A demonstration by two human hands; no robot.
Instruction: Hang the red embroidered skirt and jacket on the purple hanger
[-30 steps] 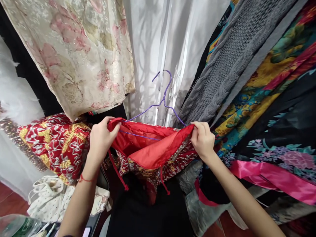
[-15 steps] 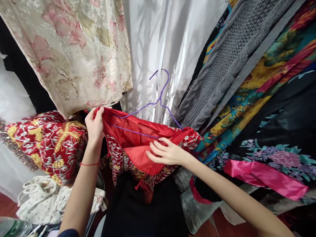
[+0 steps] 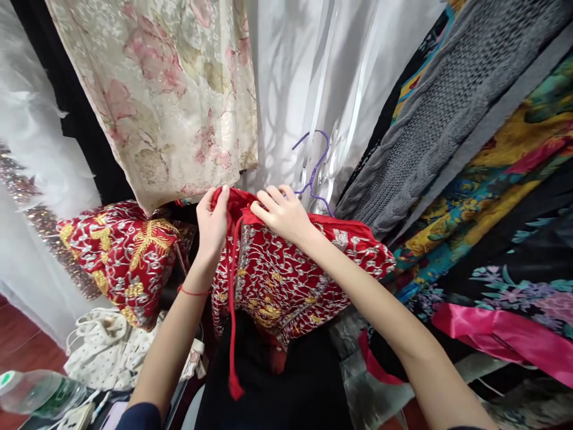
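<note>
A red garment (image 3: 277,269) with silver and gold embroidery lies across my lap. Its red lining shows along the top edge, and a red tie cord (image 3: 231,310) hangs down its front. My left hand (image 3: 212,224) pinches the top left corner between thumb and fingers. Close beside it, my right hand (image 3: 280,212) is curled over the upper front edge, gripping the cloth. Behind the right hand, the hook and one shoulder of a purple hanger (image 3: 319,161) rise out of the garment; its lower part is hidden by the cloth.
A cream floral cloth (image 3: 179,101) hangs at upper left, with another red embroidered piece (image 3: 120,257) below. White dotted fabric (image 3: 105,352) and a plastic bottle (image 3: 42,391) lie at lower left. At right hang a grey knit (image 3: 430,119) and a pink ribbon (image 3: 501,337). White curtain (image 3: 286,77) is behind.
My right hand has moved up and left, bringing the front flap of the garment up beside my left hand. The lining opening is now mostly covered and the cord hangs free.
</note>
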